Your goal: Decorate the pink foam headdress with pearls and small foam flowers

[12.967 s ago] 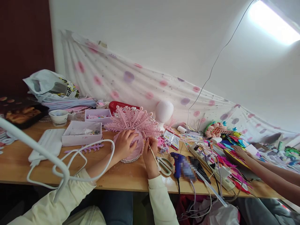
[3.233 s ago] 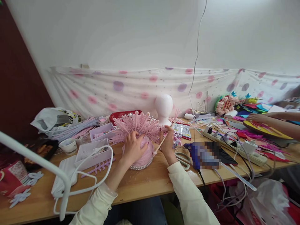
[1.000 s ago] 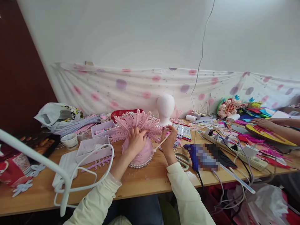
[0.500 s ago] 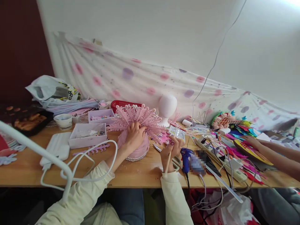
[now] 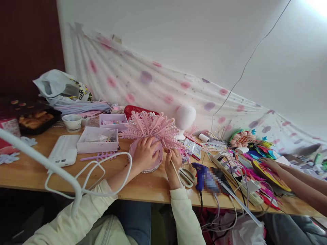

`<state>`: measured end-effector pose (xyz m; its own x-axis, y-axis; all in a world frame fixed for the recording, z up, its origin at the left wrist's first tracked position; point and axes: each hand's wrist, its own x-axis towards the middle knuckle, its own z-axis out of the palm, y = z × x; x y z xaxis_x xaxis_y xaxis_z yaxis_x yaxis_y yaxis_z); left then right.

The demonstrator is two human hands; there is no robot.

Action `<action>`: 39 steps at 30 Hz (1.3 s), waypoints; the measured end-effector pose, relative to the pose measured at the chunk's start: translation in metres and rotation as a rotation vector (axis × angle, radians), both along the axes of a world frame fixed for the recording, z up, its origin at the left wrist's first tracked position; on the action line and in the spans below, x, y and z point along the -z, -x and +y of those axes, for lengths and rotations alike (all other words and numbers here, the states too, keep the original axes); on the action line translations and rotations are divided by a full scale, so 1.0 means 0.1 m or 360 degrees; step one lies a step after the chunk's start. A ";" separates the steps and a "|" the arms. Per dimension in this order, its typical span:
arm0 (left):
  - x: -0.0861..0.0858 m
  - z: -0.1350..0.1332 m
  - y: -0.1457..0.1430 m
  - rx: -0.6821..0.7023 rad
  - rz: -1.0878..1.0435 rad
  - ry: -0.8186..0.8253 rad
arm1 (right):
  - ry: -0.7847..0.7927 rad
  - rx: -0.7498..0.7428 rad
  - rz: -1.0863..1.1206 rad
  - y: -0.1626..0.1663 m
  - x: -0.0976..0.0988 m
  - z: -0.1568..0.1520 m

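A pink headpiece [image 5: 152, 124] with fan-like fronds of fuzzy loops stands on the table, its rounded pink base edged with white pearls. My left hand [image 5: 146, 154] grips the front of it, fingers bent over the base below the fronds. Between the fingers of my right hand [image 5: 173, 166] is a thin pale wooden stick [image 5: 175, 172], slanting up to the headpiece's right side. Its tip is close to the lower fronds; whether it touches them I cannot tell. Green-handled scissors [image 5: 187, 177] lie just right of that hand.
A blue glue gun [image 5: 200, 175] and power strip [image 5: 238, 182] with tangled cords lie to the right. Behind stands a white foam head [image 5: 186, 117]. At left are a bead box [image 5: 97, 146], a white power bank [image 5: 63, 149] and a looping white cable. Another person's hand [image 5: 270, 165] is far right.
My right hand has moved left and brought the stick up to the headpiece. The left hand has shifted lower on the base, its fingers spreading more. The whole view has tilted.
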<state>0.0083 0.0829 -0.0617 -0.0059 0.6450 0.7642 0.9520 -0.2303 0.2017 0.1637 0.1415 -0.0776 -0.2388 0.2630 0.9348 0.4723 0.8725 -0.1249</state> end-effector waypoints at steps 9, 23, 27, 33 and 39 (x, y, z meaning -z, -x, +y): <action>-0.02 -0.03 0.00 0.0009 -0.0027 0.0068 | 0.0041 -0.0004 -0.0060 0.09 0.04 0.09; -0.03 -0.04 -0.01 -0.0033 0.0002 0.0085 | -0.0015 0.0015 -0.0030 0.07 0.05 0.10; -0.02 -0.03 -0.01 -0.0032 -0.0010 0.0058 | -0.0028 0.0041 -0.0026 0.11 0.04 0.09; -0.02 -0.03 -0.02 -0.0023 -0.0013 0.0048 | -0.0010 0.0037 -0.0037 0.14 0.04 0.07; -0.03 -0.03 -0.02 -0.0030 -0.0018 0.0083 | 0.0004 0.0022 -0.0034 0.14 0.04 0.11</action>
<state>0.0101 0.0795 -0.0584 -0.0271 0.6838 0.7291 0.9536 -0.2010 0.2240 0.1499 0.1524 -0.0815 -0.2550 0.2686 0.9289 0.4869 0.8656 -0.1167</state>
